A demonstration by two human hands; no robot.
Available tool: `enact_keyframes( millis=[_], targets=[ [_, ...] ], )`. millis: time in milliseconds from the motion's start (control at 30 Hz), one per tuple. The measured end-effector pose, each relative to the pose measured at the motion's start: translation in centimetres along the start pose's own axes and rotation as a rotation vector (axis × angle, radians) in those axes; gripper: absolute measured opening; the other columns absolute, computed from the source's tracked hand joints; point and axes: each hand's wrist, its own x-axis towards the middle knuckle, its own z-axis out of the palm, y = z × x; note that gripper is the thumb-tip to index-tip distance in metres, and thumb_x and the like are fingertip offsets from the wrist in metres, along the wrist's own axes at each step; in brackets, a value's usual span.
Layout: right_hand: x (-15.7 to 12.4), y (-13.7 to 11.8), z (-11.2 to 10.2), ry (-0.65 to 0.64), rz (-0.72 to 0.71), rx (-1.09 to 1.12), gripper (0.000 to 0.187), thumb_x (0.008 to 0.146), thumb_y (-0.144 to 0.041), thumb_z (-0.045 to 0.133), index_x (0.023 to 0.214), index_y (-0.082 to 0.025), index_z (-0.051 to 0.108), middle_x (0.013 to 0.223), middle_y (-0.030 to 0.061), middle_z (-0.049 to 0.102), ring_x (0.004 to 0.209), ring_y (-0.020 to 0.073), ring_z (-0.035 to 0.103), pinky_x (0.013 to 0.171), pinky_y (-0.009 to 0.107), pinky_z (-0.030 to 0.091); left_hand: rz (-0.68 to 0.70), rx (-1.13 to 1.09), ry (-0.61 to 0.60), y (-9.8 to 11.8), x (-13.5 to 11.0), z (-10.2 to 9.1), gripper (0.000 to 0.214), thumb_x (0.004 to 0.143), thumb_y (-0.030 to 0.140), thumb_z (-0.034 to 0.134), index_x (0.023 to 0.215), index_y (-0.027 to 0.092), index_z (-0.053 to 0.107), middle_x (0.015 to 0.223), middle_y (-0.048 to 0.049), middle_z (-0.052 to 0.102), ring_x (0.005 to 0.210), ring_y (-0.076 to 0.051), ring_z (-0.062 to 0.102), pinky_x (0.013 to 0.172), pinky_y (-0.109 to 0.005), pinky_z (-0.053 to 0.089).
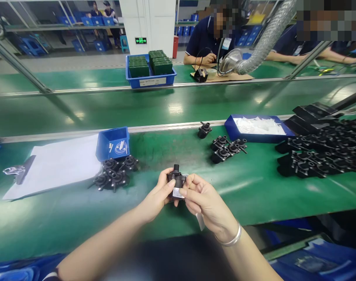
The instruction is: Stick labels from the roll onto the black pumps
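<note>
Both my hands hold one small black plastic pump part above the green table near its front edge. My left hand grips its left side with thumb and fingers closed. My right hand pinches its right side and presses a white label against the part's front. A silver bangle sits on my right wrist. A group of the same black parts lies to the left of my hands. Another small group lies to the right, and a single part sits further back.
A small blue bin stands beside a white sheet on a clipboard at left. A blue tray of white pieces and a large heap of black parts are at right. Other people work across the conveyor by a blue crate.
</note>
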Motion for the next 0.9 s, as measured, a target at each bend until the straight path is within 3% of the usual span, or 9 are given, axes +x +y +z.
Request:
enact_keyframes(
  millis=[333, 900],
  targets=[
    [-0.2, 0.07, 0.01, 0.009, -0.002, -0.017, 0.033, 0.081, -0.019, 0.071, 0.076, -0.021, 0.038, 0.049, -0.0133, 0.04, 0.034, 0.0011, 0.026, 0.038, 0.015, 0.027, -0.002, -0.004, -0.008, 0.0, -0.01, 0.02, 0.042, 0.098, 0.045, 0.04, 0.133, 0.027, 0.027, 0.105, -0.004, 0.05, 0.077, -0.012, 0.051, 0.07, -0.029, 0.044],
    [-0.23, -0.18, 0.09, 0.001, 0.008, -0.053, 0.032, 0.08, -0.023, 0.072, 0.077, -0.022, 0.04, 0.044, -0.0136, 0.038, 0.034, 0.0027, 0.026, 0.038, 0.017, 0.023, 0.005, -0.017, -0.001, 0.01, -0.04, -0.03, 0.047, 0.093, 0.045, 0.051, 0.131, 0.027, 0.03, 0.11, -0.0047, 0.048, 0.08, -0.013, 0.052, 0.069, -0.029, 0.045]
  ],
)
